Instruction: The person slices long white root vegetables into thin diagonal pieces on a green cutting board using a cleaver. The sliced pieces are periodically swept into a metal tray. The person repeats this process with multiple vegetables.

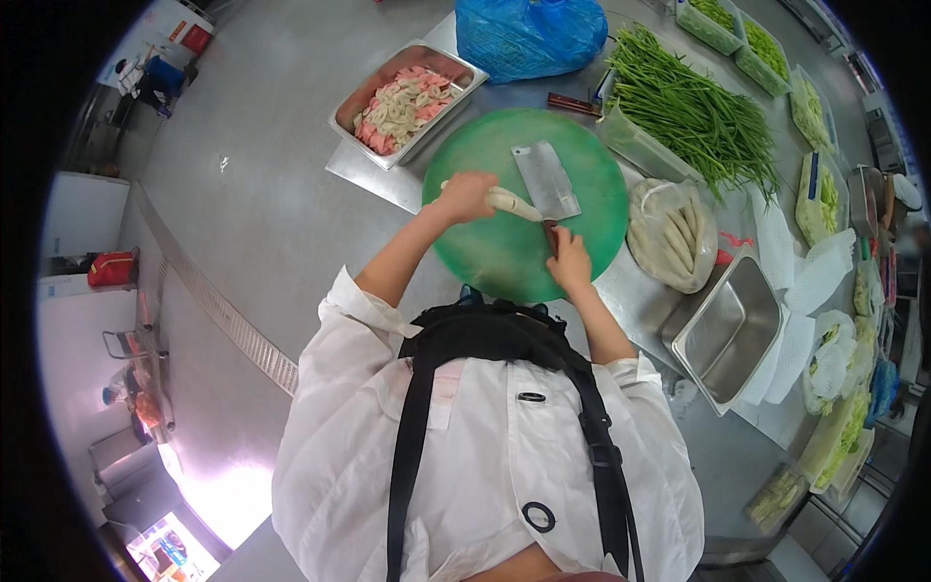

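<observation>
Pale stick: a long, pale, soft-looking food stick is held above the round green cutting board, near its middle.
Left grip: the stick is grasped in the left hand; an end shows on either side of the fist.
Right grip: the brown handle of a broad steel cleaver is grasped in the right hand.
Blade: laid over the board, its broad face upward; whether it is touched by the stick cannot be told.
Sliced stock: pale ring-shaped slices and flat pink pieces are held in a rectangular steel tray, beyond the board to its left.
Uncut stock: several whole pale sticks are contained in a clear plastic bag, just right of the board.
Progress: judged part-way; a fair quantity is sliced, while the held stick and the bagged ones are left. The total cannot be told.
Surroundings: long green stalks are stacked beyond the board to its right; a blue plastic bag is placed behind it.
</observation>
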Available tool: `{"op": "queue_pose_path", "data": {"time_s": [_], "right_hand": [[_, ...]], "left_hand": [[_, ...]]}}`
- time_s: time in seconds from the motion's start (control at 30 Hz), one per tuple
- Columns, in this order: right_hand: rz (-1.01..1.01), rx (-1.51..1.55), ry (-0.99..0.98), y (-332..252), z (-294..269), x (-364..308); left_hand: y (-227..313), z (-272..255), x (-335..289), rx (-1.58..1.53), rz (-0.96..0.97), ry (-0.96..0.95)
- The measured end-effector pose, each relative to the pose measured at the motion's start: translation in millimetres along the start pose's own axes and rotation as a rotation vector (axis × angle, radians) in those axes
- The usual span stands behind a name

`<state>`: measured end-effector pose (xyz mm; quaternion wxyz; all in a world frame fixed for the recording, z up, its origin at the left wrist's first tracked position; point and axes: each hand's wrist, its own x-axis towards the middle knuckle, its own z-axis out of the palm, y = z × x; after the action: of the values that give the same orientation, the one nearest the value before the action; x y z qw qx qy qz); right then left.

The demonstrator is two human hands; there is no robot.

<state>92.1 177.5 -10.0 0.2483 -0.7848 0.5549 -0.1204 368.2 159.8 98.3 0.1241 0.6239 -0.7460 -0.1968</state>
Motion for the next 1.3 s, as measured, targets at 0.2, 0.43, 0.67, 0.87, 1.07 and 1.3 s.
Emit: {"op": "queue_pose_path", "data": {"time_s": [0.2,0.43,0.67,0.87,1.07,1.3], "right_hand": [[0.239,0.420,0.052,47,-32,-1],[0.492,1.045,-0.158,12,-76,-76],[0.507,0.841,-0.066,32,-45,-83],[0.496,0.672,-0.056,7,-56,-82],[0.245,0.409,-0.021,39,-41,-90],[0.124,0.093,-0.132,3,-83,-106]], "left_hand": [[-29,23,-4,0.076,0.167,-0.045],[-46,95,-22,0.198,0.288,0.052],[-34,111,-20,0.210,0.379,0.109],[-17,112,-18,0.188,0.335,0.070],[17,124,-13,0.118,0.484,0.054],[21,139,-17,0.141,0.493,0.212]]}}
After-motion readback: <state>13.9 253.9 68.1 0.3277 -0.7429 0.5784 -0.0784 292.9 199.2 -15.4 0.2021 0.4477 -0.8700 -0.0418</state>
